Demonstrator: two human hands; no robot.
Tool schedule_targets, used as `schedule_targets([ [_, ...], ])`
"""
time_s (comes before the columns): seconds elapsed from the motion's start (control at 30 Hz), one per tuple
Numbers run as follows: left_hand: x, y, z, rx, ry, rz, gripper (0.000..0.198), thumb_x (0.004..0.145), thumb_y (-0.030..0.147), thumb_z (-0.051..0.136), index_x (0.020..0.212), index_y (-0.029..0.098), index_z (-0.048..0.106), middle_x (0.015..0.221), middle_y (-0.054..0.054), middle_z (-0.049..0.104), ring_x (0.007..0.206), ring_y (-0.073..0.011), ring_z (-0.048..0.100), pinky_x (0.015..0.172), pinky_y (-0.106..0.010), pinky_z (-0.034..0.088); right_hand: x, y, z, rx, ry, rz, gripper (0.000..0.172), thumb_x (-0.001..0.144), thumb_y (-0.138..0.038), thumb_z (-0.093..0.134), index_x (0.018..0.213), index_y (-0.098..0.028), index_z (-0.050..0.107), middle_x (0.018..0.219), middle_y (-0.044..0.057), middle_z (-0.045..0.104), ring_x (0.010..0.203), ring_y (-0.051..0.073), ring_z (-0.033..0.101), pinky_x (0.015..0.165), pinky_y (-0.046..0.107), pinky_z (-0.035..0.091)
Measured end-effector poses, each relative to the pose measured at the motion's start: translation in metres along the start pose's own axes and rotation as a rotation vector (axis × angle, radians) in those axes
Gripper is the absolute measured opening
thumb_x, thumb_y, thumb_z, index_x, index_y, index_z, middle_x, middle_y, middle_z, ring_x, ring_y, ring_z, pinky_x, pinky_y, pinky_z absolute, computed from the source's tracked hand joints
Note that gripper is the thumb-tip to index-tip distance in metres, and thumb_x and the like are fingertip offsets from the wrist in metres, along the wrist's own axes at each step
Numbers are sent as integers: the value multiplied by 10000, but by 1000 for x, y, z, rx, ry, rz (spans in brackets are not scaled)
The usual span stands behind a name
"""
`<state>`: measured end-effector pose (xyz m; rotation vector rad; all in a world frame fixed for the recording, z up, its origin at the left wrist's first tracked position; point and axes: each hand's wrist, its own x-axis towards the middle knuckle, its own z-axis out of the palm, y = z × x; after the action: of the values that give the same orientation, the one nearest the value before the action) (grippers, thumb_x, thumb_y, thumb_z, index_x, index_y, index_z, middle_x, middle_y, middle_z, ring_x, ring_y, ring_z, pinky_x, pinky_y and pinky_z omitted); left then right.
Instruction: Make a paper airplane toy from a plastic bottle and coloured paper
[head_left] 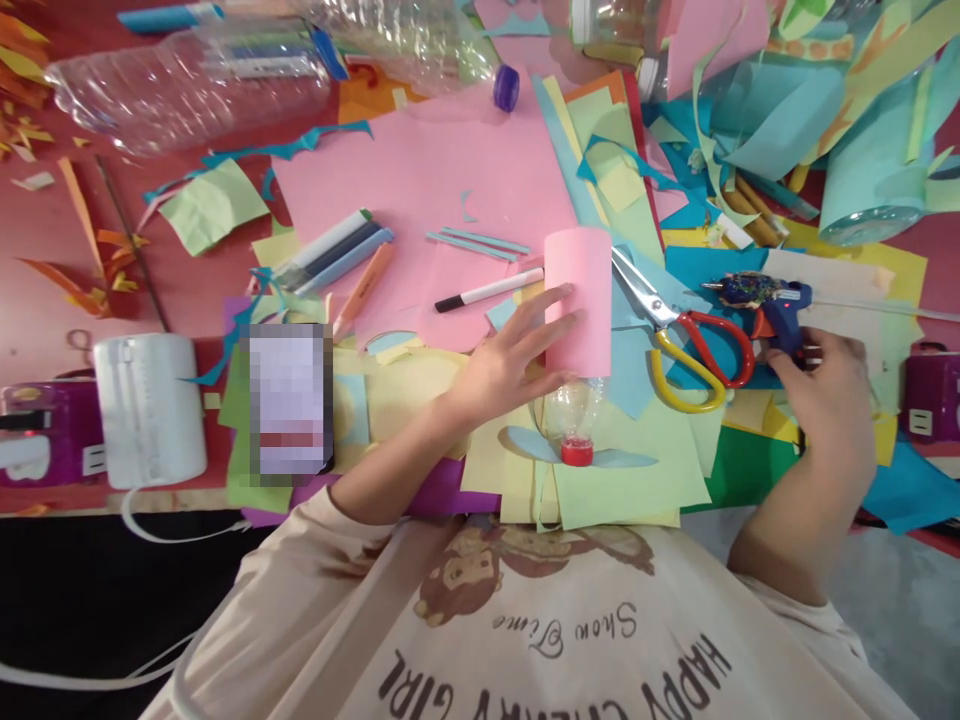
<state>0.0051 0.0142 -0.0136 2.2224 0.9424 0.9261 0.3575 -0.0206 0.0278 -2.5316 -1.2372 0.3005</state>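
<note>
A small plastic bottle lies with its red cap (577, 452) toward me, its body wrapped in pink paper (589, 310). My left hand (517, 350) rests on the left side of the wrap, its fingers spread over the paper. On the right, my right hand (821, 375) has its fingers round the handle of a blue glue gun (784, 305), whose nozzle points left. Scissors with red and yellow handles (686, 360) lie partly open between the bottle and the glue gun. Light blue paper pieces (626, 459) stick out on both sides of the cap.
A phone (291, 400) and a white device (150, 410) lie at the left. Several markers (337, 255) and a black-capped pen (487, 290) lie on pink paper. Large clear bottles (187, 90) are at the back left. A paper-wrapped bottle (874, 180) stands out among scraps at the back right.
</note>
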Motion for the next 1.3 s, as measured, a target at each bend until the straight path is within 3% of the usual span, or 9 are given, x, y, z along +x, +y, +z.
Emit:
schedule_targets([
  [0.1, 0, 1, 1, 4, 0, -16, 559, 914, 518, 529, 1434, 370, 387, 1475, -113, 440, 1269, -302, 541, 686, -323, 625, 8, -3, 11, 52, 50, -2, 359, 553, -139, 733, 862, -212, 567, 941, 73, 526, 759, 233, 571, 842, 468, 486],
  [0.27, 1, 1, 1, 52, 14, -8, 545, 919, 570, 477, 1411, 343, 418, 1450, -117, 464, 1328, -324, 484, 854, -439, 605, 11, -2, 22, 120, 94, -90, 326, 566, -167, 686, 821, -243, 498, 844, 46, 518, 755, 232, 520, 805, 451, 461],
  [0.6, 1, 2, 1, 47, 26, -13, 550, 911, 553, 510, 1410, 337, 427, 1453, -116, 477, 1296, -312, 520, 759, -364, 615, 7, -5, -3, 184, 107, -1, 376, 580, -240, 690, 850, -280, 431, 678, 47, 609, 609, 259, 586, 628, 428, 460],
  [0.7, 1, 3, 0, 69, 27, 0, 541, 924, 531, 502, 1415, 318, 424, 1435, -103, 519, 1252, -277, 568, 836, -379, 611, 0, -12, 4, 402, 214, -57, 415, 497, -340, 757, 818, -268, 503, 701, 79, 646, 612, 283, 618, 604, 458, 478],
  [0.8, 0, 4, -1, 128, -1, 12, 544, 936, 519, 485, 1428, 302, 406, 1419, -91, 551, 1130, -229, 645, 824, -344, 613, -4, -24, 10, 707, 233, -175, 319, 519, -411, 750, 739, -248, 586, 677, 68, 638, 546, 252, 597, 539, 446, 484],
  [0.9, 1, 5, -3, 197, -12, 47, 483, 956, 509, 443, 1392, 302, 450, 1423, -93, 550, 911, -178, 693, 659, -282, 600, -3, -40, 4, 897, 109, -207, 240, 497, -321, 754, 649, -247, 584, 570, 9, 557, 424, 167, 477, 433, 380, 414],
  [1.03, 2, 5, -4, 238, -3, 116, 404, 976, 457, 423, 1335, 288, 502, 1418, -110, 547, 750, -130, 667, 559, -248, 551, 0, -67, -10, 1137, -356, -109, 224, 533, -285, 724, 732, -214, 649, 582, 1, 510, 497, 137, 466, 441, 318, 368],
  [1.17, 3, 4, -5, 271, -1, 120, 410, 986, 470, 390, 1324, 272, 510, 1394, -118, 564, 704, -105, 647, 524, -219, 523, -5, -91, -8, 1192, -358, -184, 199, 575, -269, 794, 714, -233, 656, 650, -4, 613, 547, 143, 565, 474, 299, 444],
  [1.3, 3, 4, -5, 268, -26, 104, 438, 992, 499, 345, 1322, 271, 523, 1401, -125, 557, 698, -92, 637, 543, -210, 528, -14, -105, -2, 1039, -482, -252, 128, 640, -225, 793, 705, -189, 689, 914, 70, 744, 529, 150, 651, 429, 277, 458],
])
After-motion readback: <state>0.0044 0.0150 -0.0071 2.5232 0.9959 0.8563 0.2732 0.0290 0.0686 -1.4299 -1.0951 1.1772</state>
